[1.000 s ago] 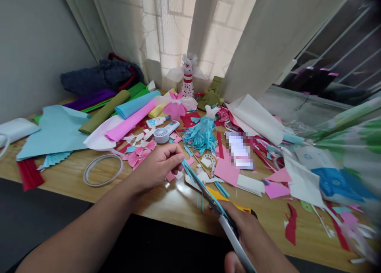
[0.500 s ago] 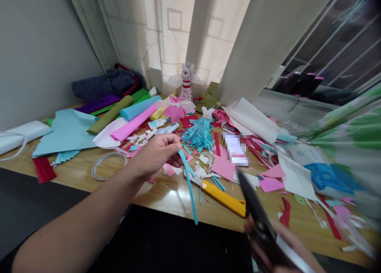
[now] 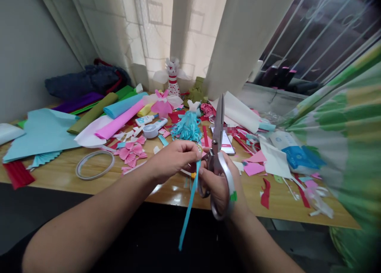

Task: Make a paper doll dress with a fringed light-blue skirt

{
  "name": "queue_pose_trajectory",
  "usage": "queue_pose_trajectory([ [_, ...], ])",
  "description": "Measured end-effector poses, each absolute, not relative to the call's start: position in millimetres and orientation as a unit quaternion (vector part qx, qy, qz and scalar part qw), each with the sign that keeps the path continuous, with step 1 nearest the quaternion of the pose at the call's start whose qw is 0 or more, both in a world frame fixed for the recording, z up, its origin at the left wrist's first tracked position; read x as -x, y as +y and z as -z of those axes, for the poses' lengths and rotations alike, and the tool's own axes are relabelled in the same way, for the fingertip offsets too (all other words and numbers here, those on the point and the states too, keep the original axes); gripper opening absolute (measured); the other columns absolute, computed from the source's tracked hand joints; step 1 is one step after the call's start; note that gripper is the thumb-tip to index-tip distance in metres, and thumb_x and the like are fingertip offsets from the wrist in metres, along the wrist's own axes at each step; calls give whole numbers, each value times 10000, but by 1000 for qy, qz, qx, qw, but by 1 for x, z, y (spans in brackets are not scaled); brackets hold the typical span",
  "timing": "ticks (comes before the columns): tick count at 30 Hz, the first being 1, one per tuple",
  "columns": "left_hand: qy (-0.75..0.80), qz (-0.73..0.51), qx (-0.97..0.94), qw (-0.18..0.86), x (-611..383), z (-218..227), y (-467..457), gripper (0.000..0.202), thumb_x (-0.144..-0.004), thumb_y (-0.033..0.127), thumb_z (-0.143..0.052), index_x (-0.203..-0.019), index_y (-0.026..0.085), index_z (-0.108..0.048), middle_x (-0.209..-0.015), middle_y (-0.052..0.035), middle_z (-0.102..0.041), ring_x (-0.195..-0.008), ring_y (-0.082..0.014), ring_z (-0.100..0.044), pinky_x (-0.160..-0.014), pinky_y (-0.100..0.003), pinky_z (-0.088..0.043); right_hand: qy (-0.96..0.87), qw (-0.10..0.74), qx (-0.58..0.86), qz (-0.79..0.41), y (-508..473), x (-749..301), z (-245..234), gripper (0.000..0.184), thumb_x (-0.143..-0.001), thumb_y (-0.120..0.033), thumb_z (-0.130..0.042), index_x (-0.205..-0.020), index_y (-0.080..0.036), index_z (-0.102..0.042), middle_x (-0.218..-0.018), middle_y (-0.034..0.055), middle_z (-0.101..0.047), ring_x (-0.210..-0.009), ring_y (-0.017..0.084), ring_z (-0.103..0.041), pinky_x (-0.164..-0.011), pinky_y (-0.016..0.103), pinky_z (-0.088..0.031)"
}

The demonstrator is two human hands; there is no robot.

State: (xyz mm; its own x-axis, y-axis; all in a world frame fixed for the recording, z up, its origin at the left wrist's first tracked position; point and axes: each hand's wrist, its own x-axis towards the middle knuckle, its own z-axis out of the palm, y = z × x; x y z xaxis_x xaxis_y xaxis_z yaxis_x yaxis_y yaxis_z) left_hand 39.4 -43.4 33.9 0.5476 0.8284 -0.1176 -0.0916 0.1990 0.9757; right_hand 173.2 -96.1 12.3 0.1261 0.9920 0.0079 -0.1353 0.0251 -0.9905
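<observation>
A narrow blue paper strip (image 3: 188, 213) hangs down over the table's front edge, its top pinched by my left hand (image 3: 175, 159). My right hand (image 3: 222, 185) is closed around a pair of large metal scissors (image 3: 218, 134), blades together and pointing up and away. The fingertips of my right hand are close beside the strip, just under my left fingers; whether they also grip it I cannot tell. Behind my hands stands a fringed blue paper dress (image 3: 187, 126) with a white top. A yellow cutter lies mostly hidden below my hands.
Rolls of crepe paper (image 3: 123, 120) lie at the left behind a tape roll (image 3: 95, 165). A glue bottle (image 3: 145, 120), small fan (image 3: 153, 130) and pink paper petals (image 3: 131, 151) are in the middle. A phone (image 3: 228, 142), paper scraps and a blue-white packet (image 3: 293, 151) lie at the right.
My right hand has come up from the lower right with the scissors, bringing them beside my left hand and the strip. The view has shifted, so the table's things appear farther left.
</observation>
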Motion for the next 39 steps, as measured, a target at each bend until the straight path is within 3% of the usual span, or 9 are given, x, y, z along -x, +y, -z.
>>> queue_pose_trajectory([
  [4,324,-333,-471,750,-36,-10,-54,389,-753,526,-583,-810,142,-565,-706,-35,-646,-596,-129,-611,-581,-245,-465,-393,616,506,-458,-89,-172,-8,440,-635,-267,-710,-1021,-205,-506,-623,-83,-545,-421,75,-483,-373,189,-403],
  [7,306,-284,-493,763,-35,3,-64,352,-681,430,-707,-772,120,-568,-711,-64,-676,-627,-148,-639,-634,-264,-484,-383,628,519,-436,-85,-172,-5,441,-654,-247,-687,-1053,-211,-503,-650,-75,-550,-450,82,-505,-398,191,-411],
  [11,327,-305,-478,756,-34,8,-71,295,-727,369,-688,-654,134,-525,-559,-15,-636,-487,-103,-583,-530,-219,-457,-415,595,513,-459,-93,-179,-2,408,-717,-306,-676,-1069,-205,-498,-668,-54,-554,-469,77,-461,-419,188,-383],
  [15,347,-319,-450,759,-24,6,-68,296,-765,402,-643,-671,137,-547,-501,7,-608,-404,-80,-528,-452,-188,-415,-468,501,519,-511,-119,-207,18,491,-729,-508,-653,-1082,-205,-495,-712,8,-616,-456,80,-418,-406,198,-321],
  [19,360,-331,-446,750,-13,9,-62,309,-794,414,-597,-663,136,-558,-477,9,-586,-389,-68,-497,-442,-176,-392,-501,421,506,-562,-154,-239,39,824,-525,-868,-488,-1020,-210,-527,-579,16,-597,-357,83,-361,-363,218,-274],
  [25,375,-310,-481,729,-8,17,-56,318,-795,411,-587,-632,142,-541,-440,27,-547,-383,-69,-480,-445,-181,-378,-609,233,563,-508,-172,-245,11,665,-714,-740,-457,-1127,-233,-576,-603,28,-565,-528,167,-504,-496,256,-395],
  [32,381,-289,-495,726,3,24,-54,301,-822,398,-559,-662,143,-546,-453,35,-540,-388,-68,-470,-443,-182,-374,-631,217,548,-505,-152,-239,27,718,-658,-786,-471,-1064,-203,-576,-511,-48,-373,-451,97,-297,-420,221,-209],
  [36,389,-283,-481,733,9,28,-54,231,-765,330,-646,-679,138,-551,-499,38,-563,-419,-60,-497,-461,-172,-392,-649,222,559,-466,-146,-242,36,680,-678,-765,-477,-1033,-199,-604,-524,-47,-364,-461,102,-305,-423,223,-218],
  [39,409,-292,-465,729,10,32,-53,212,-739,309,-674,-705,137,-555,-534,28,-585,-447,-67,-527,-483,-179,-419,-677,211,603,-366,-139,-253,31,648,-678,-718,-537,-1069,-206,-610,-522,-30,-476,-457,126,-405,-438,233,-292],
])
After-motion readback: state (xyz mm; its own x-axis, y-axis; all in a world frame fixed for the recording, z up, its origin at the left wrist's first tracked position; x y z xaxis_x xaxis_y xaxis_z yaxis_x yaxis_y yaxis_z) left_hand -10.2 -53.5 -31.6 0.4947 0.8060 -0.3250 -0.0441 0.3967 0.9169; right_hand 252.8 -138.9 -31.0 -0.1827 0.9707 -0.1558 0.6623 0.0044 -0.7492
